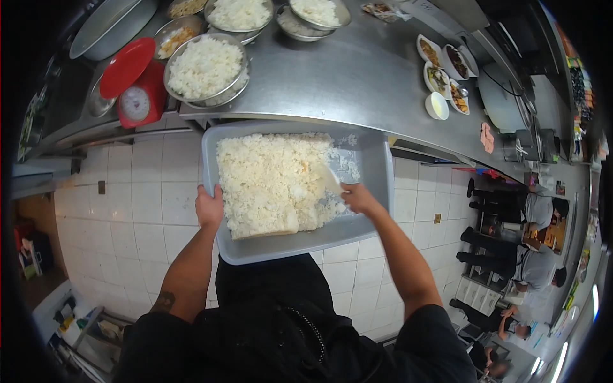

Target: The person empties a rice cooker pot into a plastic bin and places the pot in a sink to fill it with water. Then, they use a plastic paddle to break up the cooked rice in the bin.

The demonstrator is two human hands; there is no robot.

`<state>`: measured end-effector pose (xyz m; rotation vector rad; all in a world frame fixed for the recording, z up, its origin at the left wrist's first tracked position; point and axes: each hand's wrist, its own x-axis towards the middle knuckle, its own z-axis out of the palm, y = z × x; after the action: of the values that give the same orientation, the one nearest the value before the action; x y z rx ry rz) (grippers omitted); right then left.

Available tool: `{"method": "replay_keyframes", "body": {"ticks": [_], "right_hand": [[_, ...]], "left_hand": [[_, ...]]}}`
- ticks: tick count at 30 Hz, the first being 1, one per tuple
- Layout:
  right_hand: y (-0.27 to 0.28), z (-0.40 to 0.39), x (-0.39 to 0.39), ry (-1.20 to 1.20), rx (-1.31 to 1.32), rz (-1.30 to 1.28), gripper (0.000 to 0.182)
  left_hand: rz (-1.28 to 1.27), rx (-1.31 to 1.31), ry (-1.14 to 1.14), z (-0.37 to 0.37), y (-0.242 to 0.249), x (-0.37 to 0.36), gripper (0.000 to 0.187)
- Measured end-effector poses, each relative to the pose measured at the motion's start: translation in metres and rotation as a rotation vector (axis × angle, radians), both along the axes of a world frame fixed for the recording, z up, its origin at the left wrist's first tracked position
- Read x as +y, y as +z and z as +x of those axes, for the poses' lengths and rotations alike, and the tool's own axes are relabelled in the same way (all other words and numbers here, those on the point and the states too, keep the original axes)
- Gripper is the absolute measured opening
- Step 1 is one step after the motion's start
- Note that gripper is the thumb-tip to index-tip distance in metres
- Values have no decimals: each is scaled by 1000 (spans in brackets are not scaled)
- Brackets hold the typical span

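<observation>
A grey plastic tub [380, 163] sits in front of my body, its far rim by the steel counter's edge. Cooked white rice [271, 182] fills its left and middle; only scattered grains lie on the bottom at the right. My left hand [209, 205] is closed around the tub's left rim. In my right hand [359, 199] is a pale rice paddle [331, 180], gripped by its handle, with its blade against the right edge of the rice.
On the steel counter [306, 83] stand several metal bowls of rice [207, 69], a red scale [135, 102] and small dishes of food [438, 80]. A white cup [437, 106] stands beside the dishes. Several people [536, 265] are at the right, beyond the tiled floor [137, 210].
</observation>
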<state>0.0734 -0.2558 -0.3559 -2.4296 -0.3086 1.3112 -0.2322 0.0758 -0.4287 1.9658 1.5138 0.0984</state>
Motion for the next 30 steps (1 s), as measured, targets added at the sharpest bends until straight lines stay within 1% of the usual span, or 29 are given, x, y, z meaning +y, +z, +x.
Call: {"method": "replay_keyframes", "body": {"ticks": [2, 3, 5, 6, 8, 10, 11, 13, 14, 16, 18, 19, 22, 23, 24, 25, 26, 28, 29, 30], "right_hand": [[34, 8, -16, 112, 24, 67, 52], [34, 11, -23, 111, 25, 68, 52], [23, 10, -34, 517, -328, 152, 50], [12, 6, -31, 516, -328, 155, 50], [-13, -20, -3, 592, -361, -143, 47], [-38, -55, 30, 507, -361, -277, 44], [-36, -61, 35, 502, -368, -271, 44], [-26, -75, 37, 436, -357, -203, 38], [-9, -72, 33, 436, -357, -206, 38], [49, -52, 13, 467, -278, -107, 39], [82, -27, 2, 514, -308, -154, 39], [88, -17, 2, 548, -346, -195, 39], [62, -2, 18, 527, -416, -203, 35], [25, -7, 22, 514, -366, -227, 40], [-6, -24, 32, 530, -360, -264, 36], [-25, -45, 46, 546, -355, -299, 32], [-26, -61, 61, 496, -401, -261, 28], [-27, -68, 62, 538, -434, -259, 34], [-18, -67, 54, 532, -436, -261, 34], [-4, -57, 39, 605, -394, -250, 36]], "left_hand": [[-3, 25, 0, -3, 3, -1, 48], [3, 28, -6, 2, 5, 1, 48], [6, 27, -4, 2, 3, 0, 48], [9, 23, -1, 2, 2, 1, 48], [6, 25, -1, 3, 5, 0, 48], [6, 21, -6, 4, 5, -2, 48], [14, 22, -8, 4, 4, -1, 48], [20, 25, -11, 4, 2, 1, 48], [16, 24, -7, 4, 4, 1, 48], [2, 26, 6, 3, 4, -2, 48], [7, 35, 1, 3, 5, -1, 49], [7, 35, 2, 2, 2, 0, 49], [6, 44, 1, 3, 1, 1, 50], [9, 34, 9, 3, 4, -1, 48], [13, 22, 17, 5, 7, -2, 47], [20, 18, 16, 7, 8, -1, 47], [27, 21, 13, 7, 7, -1, 46], [30, 28, 11, 3, 9, -4, 46], [20, 24, 9, 3, 11, -4, 46], [11, 18, 10, 6, 12, -3, 46]]}}
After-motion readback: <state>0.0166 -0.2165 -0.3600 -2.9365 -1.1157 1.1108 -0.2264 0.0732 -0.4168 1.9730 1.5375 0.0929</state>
